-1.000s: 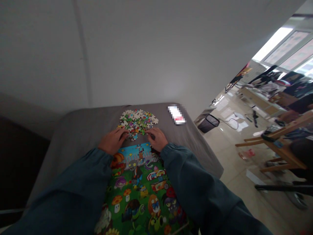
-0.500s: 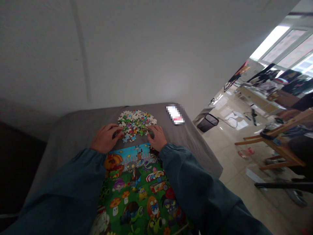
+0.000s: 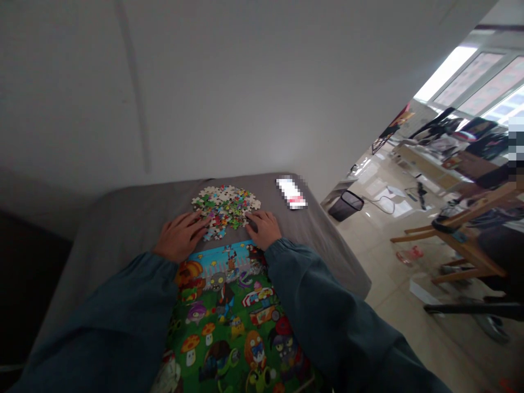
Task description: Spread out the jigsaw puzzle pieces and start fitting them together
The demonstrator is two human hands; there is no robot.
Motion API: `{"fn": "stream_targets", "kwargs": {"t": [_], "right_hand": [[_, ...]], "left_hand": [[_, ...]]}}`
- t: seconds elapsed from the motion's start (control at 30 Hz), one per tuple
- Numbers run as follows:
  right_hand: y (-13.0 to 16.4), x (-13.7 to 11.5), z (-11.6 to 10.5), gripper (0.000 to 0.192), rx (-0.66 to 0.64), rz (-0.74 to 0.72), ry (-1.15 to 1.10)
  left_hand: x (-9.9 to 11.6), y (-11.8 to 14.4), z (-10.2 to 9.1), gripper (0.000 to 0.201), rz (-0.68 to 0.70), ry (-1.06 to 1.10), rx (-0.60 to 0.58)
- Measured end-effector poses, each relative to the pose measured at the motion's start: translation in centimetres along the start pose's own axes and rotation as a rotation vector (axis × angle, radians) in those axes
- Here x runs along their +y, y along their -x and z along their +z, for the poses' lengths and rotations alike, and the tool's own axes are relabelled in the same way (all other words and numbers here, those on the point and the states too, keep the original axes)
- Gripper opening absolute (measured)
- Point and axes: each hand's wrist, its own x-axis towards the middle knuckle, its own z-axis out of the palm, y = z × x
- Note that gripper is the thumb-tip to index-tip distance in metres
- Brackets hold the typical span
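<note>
A heap of loose jigsaw puzzle pieces [image 3: 227, 204] lies on the grey cloth, some showing coloured print and some their pale backs. My left hand [image 3: 182, 232] rests at the heap's left edge, fingers stretched out and touching pieces. At the right edge, my right hand [image 3: 264, 226] lies with its fingers apart and bent a little against the pieces. Neither hand grips a piece that I can make out. Below the heap, between my forearms, spreads a colourful cartoon picture sheet [image 3: 229, 311]; my sleeves cover parts of its sides.
A phone [image 3: 291, 192] with a lit, blurred screen lies right of the heap. The grey-covered surface [image 3: 123, 218] meets a pale wall [image 3: 245, 98]. Down on the floor at the right are a dark bin [image 3: 346, 204] and a wooden chair [image 3: 470, 229].
My left hand has shifted slightly right and its fingers have straightened over the heap's edge. Pieces at the near left have moved a little. The right hand stays almost in place.
</note>
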Motion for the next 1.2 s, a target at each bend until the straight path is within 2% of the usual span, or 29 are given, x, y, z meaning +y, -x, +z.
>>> {"fn": "stream_targets", "kwargs": {"t": [0.13, 0.23, 0.33, 0.47, 0.57, 0.7, 0.83, 1.0, 1.2], "right_hand": [[0.2, 0.1, -0.2, 0.039, 0.030, 0.008, 0.060], [0.3, 0.0, -0.3, 0.048, 0.017, -0.090, 0.070], [0.4, -0.2, -0.2, 0.048, -0.041, -0.142, 0.084], [0.6, -0.2, -0.6, 0.044, -0.052, -0.109, 0.130], [0.6, 0.0, -1.3, 0.038, -0.029, -0.063, 0.179], [0.6, 0.2, -1.8, 0.032, 0.032, -0.018, 0.206], [0.6, 0.2, -1.2, 0.034, 0.041, -0.125, 0.140], [0.5, 0.1, -0.2, 0.035, -0.042, -0.175, 0.084], [-0.2, -0.1, -0.1, 0.030, -0.024, -0.141, 0.050]], "left_hand": [[0.2, 0.7, -0.5, 0.050, -0.056, -0.043, 0.069], [0.5, 0.8, -1.1, 0.050, -0.100, -0.069, 0.091], [1.4, 0.9, -1.4, 0.053, -0.072, -0.043, 0.032], [3.4, 1.4, -0.8, 0.062, 0.042, -0.011, -0.105], [4.3, 1.8, -0.3, 0.063, 0.064, -0.036, -0.174], [4.0, 2.2, -0.1, 0.065, 0.067, -0.067, -0.215], [2.8, 2.6, -0.2, 0.067, 0.071, -0.074, -0.226], [1.5, 3.4, -0.1, 0.067, 0.074, -0.028, -0.170], [2.6, 3.7, 0.8, 0.063, -0.019, -0.016, 0.038]]}}
